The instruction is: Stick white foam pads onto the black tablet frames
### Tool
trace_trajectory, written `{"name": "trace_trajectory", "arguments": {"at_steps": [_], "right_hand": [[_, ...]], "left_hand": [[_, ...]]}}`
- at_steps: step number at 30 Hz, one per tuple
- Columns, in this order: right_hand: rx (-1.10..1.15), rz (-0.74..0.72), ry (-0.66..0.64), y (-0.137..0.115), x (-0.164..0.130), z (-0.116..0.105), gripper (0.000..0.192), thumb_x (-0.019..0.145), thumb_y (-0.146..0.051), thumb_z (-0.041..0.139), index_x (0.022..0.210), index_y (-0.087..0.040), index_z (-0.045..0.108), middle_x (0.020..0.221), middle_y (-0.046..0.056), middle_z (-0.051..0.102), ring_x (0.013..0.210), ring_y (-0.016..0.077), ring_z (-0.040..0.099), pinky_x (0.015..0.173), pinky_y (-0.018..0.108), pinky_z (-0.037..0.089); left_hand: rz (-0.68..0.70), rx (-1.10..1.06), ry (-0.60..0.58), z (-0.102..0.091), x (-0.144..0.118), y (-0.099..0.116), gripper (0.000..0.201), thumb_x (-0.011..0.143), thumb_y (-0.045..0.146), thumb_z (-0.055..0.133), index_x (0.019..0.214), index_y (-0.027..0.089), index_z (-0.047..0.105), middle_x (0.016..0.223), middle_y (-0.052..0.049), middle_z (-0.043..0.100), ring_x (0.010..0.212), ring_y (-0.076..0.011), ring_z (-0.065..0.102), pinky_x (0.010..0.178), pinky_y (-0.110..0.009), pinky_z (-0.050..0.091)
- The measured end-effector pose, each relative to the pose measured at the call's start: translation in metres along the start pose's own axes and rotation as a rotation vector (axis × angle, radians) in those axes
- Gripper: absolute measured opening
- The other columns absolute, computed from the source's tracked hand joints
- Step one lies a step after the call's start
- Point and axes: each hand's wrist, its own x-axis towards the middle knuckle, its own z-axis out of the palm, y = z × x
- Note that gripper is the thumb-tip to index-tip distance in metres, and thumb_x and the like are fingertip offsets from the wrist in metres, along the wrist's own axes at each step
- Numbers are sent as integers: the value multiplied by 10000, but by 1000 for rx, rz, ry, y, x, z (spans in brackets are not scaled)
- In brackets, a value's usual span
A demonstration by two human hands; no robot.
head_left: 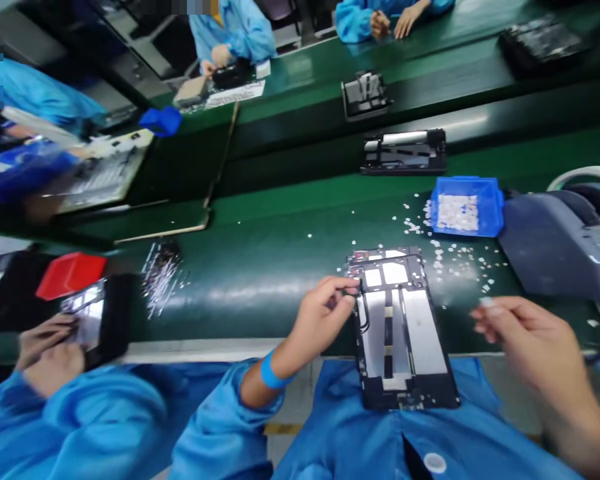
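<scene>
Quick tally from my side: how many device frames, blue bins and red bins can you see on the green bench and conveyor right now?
Device frames, open, bare: 3 – one under the left hand at, one at, one at
Blue bins: 1, holding small white pieces
Red bins: 1
Total: 5
The right hand pinches a small white piece.

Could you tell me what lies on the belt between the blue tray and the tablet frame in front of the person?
In the head view, only small white scraps lie scattered on the green belt between the blue tray and the tablet frame.
</scene>
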Motion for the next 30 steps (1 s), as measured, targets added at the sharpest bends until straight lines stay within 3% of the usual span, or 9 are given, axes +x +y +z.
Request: {"name": "trace_trajectory", "arguments": {"at_steps": [4, 6, 8, 11, 13, 15, 19, 25, 30], "right_hand": [[-40, -218, -440, -50, 3, 88, 236, 941, -423, 683, 861, -221, 776, 769, 27, 749, 672, 163, 670, 631, 280, 541], [-52, -307, -531, -62, 9, 118, 230, 968, -386, 640, 879, -222, 774, 787, 11, 754, 694, 159, 679, 643, 274, 534], [-92, -379, -576, -64, 17, 132, 221, 987, -359, 614, 928, -224, 779, 792, -1, 755, 694, 155, 683, 639, 272, 527], [-286, -584, -531, -56, 34, 132, 216, 1011, -303, 591, 1049, -220, 787, 929, 21, 795, 806, 180, 721, 734, 303, 545], [-497, -808, -428, -51, 49, 125, 252, 1034, -260, 559, 1147, -207, 778, 1048, 58, 796, 925, 212, 718, 830, 342, 532], [-702, -1034, -353, -47, 62, 119, 290, 1046, -216, 531, 1222, -207, 761, 1040, 74, 780, 920, 222, 678, 829, 355, 495], [-921, -1362, -388, -46, 76, 119, 337, 1016, -139, 548, 1280, -225, 739, 954, 68, 732, 772, 203, 540, 721, 344, 401], [-1027, -1419, -425, -44, 82, 121, 321, 995, -138, 573, 1278, -183, 718, 957, 87, 689, 800, 222, 478, 726, 357, 357], [-1017, -1457, -477, -44, 90, 116, 329, 993, -151, 576, 1301, -162, 693, 964, 94, 677, 823, 232, 476, 700, 363, 331]], "left_hand": [[-200, -439, -105, 30, -2, 10, 351, 866, 286, 753, 1189, 178, 667, 1001, -49, 712, 689, -98, 573, 641, -229, 478], [-213, -545, -47, 37, 0, 10, 290, 878, 352, 761, 1086, 171, 673, 917, -32, 690, 708, -109, 584, 659, -233, 484], [-201, -557, 47, 34, 3, 6, 226, 924, 388, 716, 965, 172, 666, 860, -27, 680, 764, -133, 619, 713, -252, 508], [-97, -386, 196, 17, 6, -5, 181, 979, 351, 643, 909, 185, 656, 915, -46, 717, 852, -163, 662, 779, -290, 526], [62, -111, 223, 2, 7, -13, 146, 998, 307, 620, 912, 196, 662, 1001, -63, 754, 939, -191, 681, 854, -338, 526], [242, 225, 126, -8, 8, -19, 116, 1004, 255, 606, 919, 203, 667, 1134, -72, 776, 1031, -224, 677, 940, -402, 504], [469, 684, -81, -10, 11, -25, 136, 1014, 208, 551, 939, 193, 664, 1370, -74, 721, 1144, -280, 633, 970, -458, 490], [553, 875, -151, -4, 16, -21, 174, 997, 186, 521, 1067, 159, 677, 1392, -109, 695, 1157, -289, 618, 957, -446, 491], [445, 764, -234, -11, 23, -12, 133, 992, 176, 529, 1024, 175, 658, 1386, -106, 693, 1183, -287, 615, 989, -454, 474]]}}
